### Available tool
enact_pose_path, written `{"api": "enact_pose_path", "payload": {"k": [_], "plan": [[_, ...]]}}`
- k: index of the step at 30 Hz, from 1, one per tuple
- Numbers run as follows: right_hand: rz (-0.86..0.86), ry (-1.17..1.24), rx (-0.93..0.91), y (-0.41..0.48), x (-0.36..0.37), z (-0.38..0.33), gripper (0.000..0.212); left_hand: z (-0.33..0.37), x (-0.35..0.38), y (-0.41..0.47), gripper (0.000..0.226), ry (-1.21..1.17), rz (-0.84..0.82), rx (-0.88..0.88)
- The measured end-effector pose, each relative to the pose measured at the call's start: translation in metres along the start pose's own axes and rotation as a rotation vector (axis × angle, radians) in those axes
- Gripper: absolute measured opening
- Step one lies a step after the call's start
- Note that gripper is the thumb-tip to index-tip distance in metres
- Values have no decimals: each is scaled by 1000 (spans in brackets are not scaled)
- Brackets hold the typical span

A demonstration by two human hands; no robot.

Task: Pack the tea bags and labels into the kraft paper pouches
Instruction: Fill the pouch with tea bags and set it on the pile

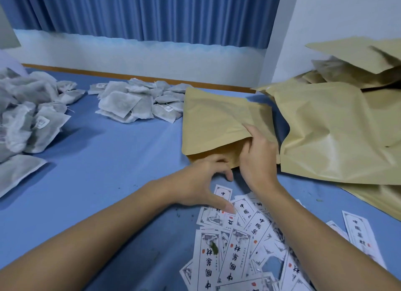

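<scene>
Both hands meet the kraft pouch (213,117) mouth facing them: right hand (258,158) pinches its top lip, left hand (200,182) curls below, grip unclear

Forearms extended, left hand (204,182) curls its fingers beside the pinching right hand (258,156).

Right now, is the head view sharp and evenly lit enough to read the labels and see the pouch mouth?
Head view: light is soft and even, no glare; print on the labels is sharp; the pouch mouth is dark, partly hidden by the left hand and right hand; tea bags cast soft shadows; stacked pouches top right are smeared; wide-angle bending toward the edges.
</scene>
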State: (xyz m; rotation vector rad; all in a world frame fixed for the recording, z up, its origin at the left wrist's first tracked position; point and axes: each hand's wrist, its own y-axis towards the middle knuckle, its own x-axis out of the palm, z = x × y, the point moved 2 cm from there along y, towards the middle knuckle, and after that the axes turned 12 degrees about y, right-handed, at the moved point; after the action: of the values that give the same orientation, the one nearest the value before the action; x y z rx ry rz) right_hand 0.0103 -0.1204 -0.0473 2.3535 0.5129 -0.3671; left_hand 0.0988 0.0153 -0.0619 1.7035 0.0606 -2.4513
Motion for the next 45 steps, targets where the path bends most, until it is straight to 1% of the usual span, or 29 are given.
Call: {"api": "enact_pose_path", "payload": {"k": [3,7,10,13,15,18,19,20,22,24,25,26,28,30,31,32,33,34,35,36,37,38,39,40,42,43,45], "plan": [[-25,-23,-7,-2,-2,-2,55,-9,-5,2,51,-80,-18,-22],[-83,-20,-31,-6,-1,-7,54,-7,-7,5,46,-31,1,-80],[-99,-18,-50,-6,0,-7,53,-5,-9,3,42,-57,29,-120],[-101,-37,-51,-6,0,-6,53,-4,-8,2,41,-207,168,-206],[-116,-42,-53,-7,1,-6,51,-7,-10,5,40,-340,313,-333],[-155,-44,-55,-7,3,-6,46,-11,-11,14,36,-400,479,-549],[-161,-49,-57,-7,4,-6,46,-10,-9,17,33,-487,505,-609],[-160,-51,-62,-7,4,-6,47,-9,-6,20,31,-646,502,-678],[-144,-42,-77,-6,3,-7,50,-8,-2,28,30,-1037,433,-817],[-130,-34,-99,-6,3,-9,52,-7,-3,36,32,-1337,348,-867],[-127,-38,-110,-6,2,-10,52,-7,-5,40,35,-1452,347,-862],[-126,-45,-115,-6,2,-10,52,-7,-9,45,37,-1557,391,-854],[-131,-43,-102,-5,2,-9,51,-5,-18,52,40,-1707,578,-833],[-131,-28,-98,-7,3,-11,49,-2,-24,59,38,-1811,753,-744],[-123,-17,-104,-8,2,-12,48,2,-27,63,33,-1851,778,-668],[-119,-7,-116,-8,3,-14,48,3,-29,68,27,-1859,751,-595],[-121,0,-127,-9,3,-16,48,2,-28,73,22,-1712,664,-581],[-124,5,-135,-10,4,-17,48,0,-28,80,25,-1397,470,-637],[-127,9,-138,-11,5,-18,47,1,-28,82,32,-1070,227,-750],[-130,8,-137,-11,5,-18,45,-1,-27,88,31,-881,134,-855],[-137,3,-133,-12,5,-18,44,-6,-26,89,26,-725,107,-881],[-144,-4,-124,-12,5,-18,42,-10,-26,90,24,-644,98,-868],[-148,-16,-117,-11,5,-18,40,-14,-31,90,30,-550,37,-840],[-149,-41,-114,-10,5,-18,38,-13,-36,93,34,-534,36,-778],[-133,-112,-113,-5,4,-18,38,-2,-46,100,21,-645,111,-697],[-119,-143,-99,-1,4,-17,39,5,-49,103,16,-617,140,-638],[-113,-193,-58,6,3,-15,39,17,-50,102,19,-414,163,-439]]}}
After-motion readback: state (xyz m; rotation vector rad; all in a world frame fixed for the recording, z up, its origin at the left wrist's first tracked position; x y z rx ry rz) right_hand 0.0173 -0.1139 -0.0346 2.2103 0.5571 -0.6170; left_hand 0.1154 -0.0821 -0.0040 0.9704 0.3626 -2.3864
